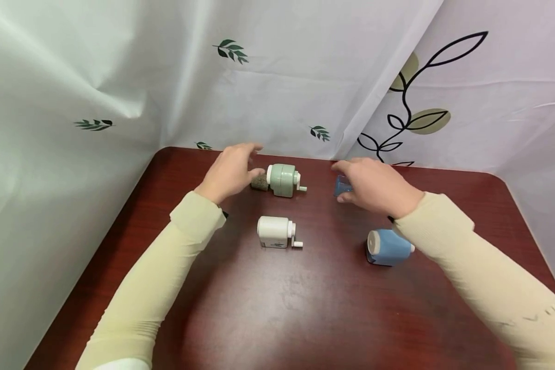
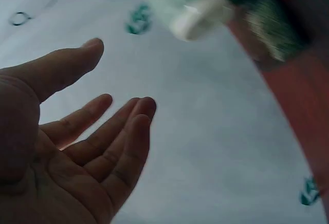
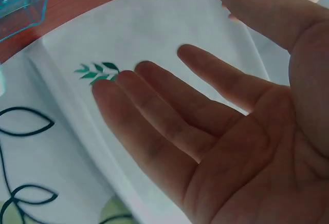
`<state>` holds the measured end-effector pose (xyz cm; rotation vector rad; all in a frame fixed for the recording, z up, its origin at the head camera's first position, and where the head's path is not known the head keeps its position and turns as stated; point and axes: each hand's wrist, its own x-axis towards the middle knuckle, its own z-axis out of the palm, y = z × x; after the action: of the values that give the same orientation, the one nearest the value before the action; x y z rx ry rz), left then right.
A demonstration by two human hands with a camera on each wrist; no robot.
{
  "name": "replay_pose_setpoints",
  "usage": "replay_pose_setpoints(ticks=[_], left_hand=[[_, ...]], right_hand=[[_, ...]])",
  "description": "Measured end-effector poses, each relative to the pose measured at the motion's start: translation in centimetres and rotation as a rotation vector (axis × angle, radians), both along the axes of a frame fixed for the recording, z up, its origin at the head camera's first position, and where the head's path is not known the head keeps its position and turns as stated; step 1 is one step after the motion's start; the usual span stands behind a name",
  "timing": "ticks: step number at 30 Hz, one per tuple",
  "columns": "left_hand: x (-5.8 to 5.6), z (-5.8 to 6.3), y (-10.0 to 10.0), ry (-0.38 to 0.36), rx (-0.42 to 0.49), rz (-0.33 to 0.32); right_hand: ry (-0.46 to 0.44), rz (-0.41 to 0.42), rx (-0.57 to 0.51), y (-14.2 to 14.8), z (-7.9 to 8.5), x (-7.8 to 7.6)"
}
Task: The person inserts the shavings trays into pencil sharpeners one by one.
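Note:
My left hand [image 1: 229,172] is beside the green crank pencil sharpener [image 1: 283,181], with thumb and fingers spread and nothing between them. Between that hand and the sharpener is a small box-shaped thing [image 1: 260,183] with a speckled grey-brown look, blurred in the left wrist view. Over on the right, my right hand [image 1: 376,187] partly covers a clear blue plastic tray [image 1: 340,186] in the head view. The right wrist view shows its palm and fingers extended, the tray [image 3: 23,3] apart from them.
A white crank sharpener [image 1: 274,232] stands nearer to me in the middle. Below my right wrist is a blue sharpener [image 1: 390,247] with a cream round end. The dark red table [image 1: 305,318] meets a white leaf-print curtain [image 1: 268,103] at its back.

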<state>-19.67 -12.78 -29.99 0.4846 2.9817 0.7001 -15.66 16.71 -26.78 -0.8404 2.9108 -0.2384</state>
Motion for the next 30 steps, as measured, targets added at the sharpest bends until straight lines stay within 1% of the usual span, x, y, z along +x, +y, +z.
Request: replay_pose_setpoints(ticks=[4, 8, 10, 13, 16, 20, 25, 30], left_hand=[[-2.0, -1.7, -1.7, -0.035, -0.031, -0.041], [-4.0, -3.3, -3.5, -0.087, -0.036, -0.109], [-4.8, -4.0, -4.2, -0.127, -0.03, -0.139], [-5.7, -5.1, -4.9, -0.189, -0.038, -0.159], [-6.2, -6.3, -5.3, -0.221, -0.05, -0.169], [-6.5, -7.5, -5.3, -0.211, -0.058, -0.194], [-6.5, -7.7, -4.6, -0.205, -0.06, -0.202], [-6.6, -7.9, -4.2, -0.203, -0.057, -0.214]], right_hand=[[-0.021, -0.006, 0.024, -2.2, -0.3, -2.1], [-0.069, -0.018, 0.032, -4.0, -0.6, -4.1], [-0.086, -0.021, 0.031, -4.7, -0.9, -5.0], [-0.095, -0.018, 0.037, -5.7, -1.4, -6.1], [-0.109, -0.015, 0.03, -6.7, -2.2, -6.8], [-0.131, -0.008, -0.006, -7.9, -3.5, -7.4], [-0.178, -0.006, -0.057, -9.1, -5.0, -8.2], [-0.215, -0.028, -0.08, -9.8, -5.6, -8.5]])
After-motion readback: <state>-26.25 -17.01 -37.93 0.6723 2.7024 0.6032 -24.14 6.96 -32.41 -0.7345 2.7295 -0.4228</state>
